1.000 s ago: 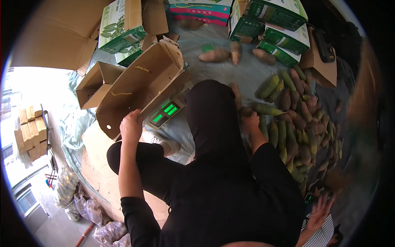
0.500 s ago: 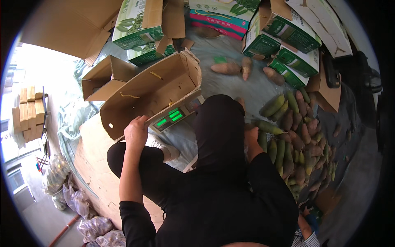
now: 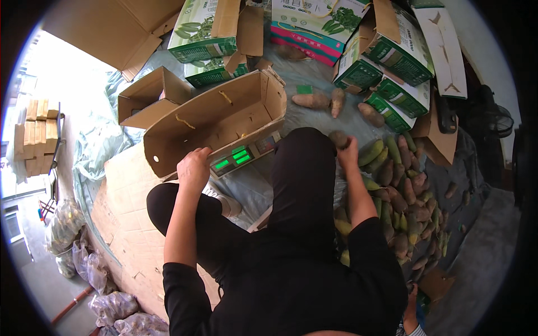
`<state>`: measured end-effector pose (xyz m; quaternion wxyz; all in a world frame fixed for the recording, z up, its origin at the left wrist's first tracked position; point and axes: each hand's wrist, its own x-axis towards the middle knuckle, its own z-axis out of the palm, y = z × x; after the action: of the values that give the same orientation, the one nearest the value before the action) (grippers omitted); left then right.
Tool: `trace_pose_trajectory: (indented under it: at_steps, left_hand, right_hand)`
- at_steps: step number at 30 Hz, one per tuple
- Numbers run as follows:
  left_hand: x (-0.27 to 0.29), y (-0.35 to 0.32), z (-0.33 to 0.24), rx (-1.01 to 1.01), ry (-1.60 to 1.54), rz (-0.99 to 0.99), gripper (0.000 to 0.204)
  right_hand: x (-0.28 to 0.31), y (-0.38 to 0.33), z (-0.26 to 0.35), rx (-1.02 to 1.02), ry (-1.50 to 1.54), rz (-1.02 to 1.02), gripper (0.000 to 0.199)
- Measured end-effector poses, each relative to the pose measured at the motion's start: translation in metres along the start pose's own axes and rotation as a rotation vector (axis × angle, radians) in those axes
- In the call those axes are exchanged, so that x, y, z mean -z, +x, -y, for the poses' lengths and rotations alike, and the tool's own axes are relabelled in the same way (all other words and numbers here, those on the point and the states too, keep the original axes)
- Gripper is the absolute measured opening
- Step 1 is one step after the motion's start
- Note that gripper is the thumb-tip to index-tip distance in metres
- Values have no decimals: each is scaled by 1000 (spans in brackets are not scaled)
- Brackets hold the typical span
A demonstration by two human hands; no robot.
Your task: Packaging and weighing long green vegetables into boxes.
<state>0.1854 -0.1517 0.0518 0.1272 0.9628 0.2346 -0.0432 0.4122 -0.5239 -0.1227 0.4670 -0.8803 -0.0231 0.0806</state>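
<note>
Floor sheeting [image 3: 319, 73], pale blue-green plastic, underlies the work area, a mixed heap [image 3: 403, 196] of green and brown roots lying to the right. Right hand [image 3: 348, 155]: fingers curled around one brown tuber [image 3: 338, 139], raised just right of the bent right knee [image 3: 305, 168]. Left hand [image 3: 194, 168]: fingers laid on the near rim of one open carton [image 3: 204, 109]; whether they clench it cannot be told. The step in hand is judged to be the handling of a single tuber with the carton steadied; any leftward carry would call for clearance over the knee and a level left hand. Counts: one scale [image 3: 234, 158] with a green-lit panel, at the carton's near side; one smaller open box [image 3: 151, 98] to its left; two cord handles [image 3: 225, 97] on its far wall; three loose tubers [image 3: 312, 101] beyond the knee; two green-and-white cartons [image 3: 204, 42] stacked far left. Heaped roots overlap too much for counting.
</note>
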Motion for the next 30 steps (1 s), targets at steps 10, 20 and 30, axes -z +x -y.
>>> trace_pose_trajectory:
  at_steps: [10, 20, 30]
  left_hand:
    - [-6, -5, 10, 13, 32, -23, 20]
    - [-2, -7, 2, 19, 37, -24, 20]
    - [-2, -9, 2, 5, 31, 18, 24]
  right_hand:
    - [6, 15, 306, 736, 266, 189, 68]
    - [-136, -29, 337, 936, -603, 634, 65]
    - [-111, 4, 325, 785, -154, 951, 48]
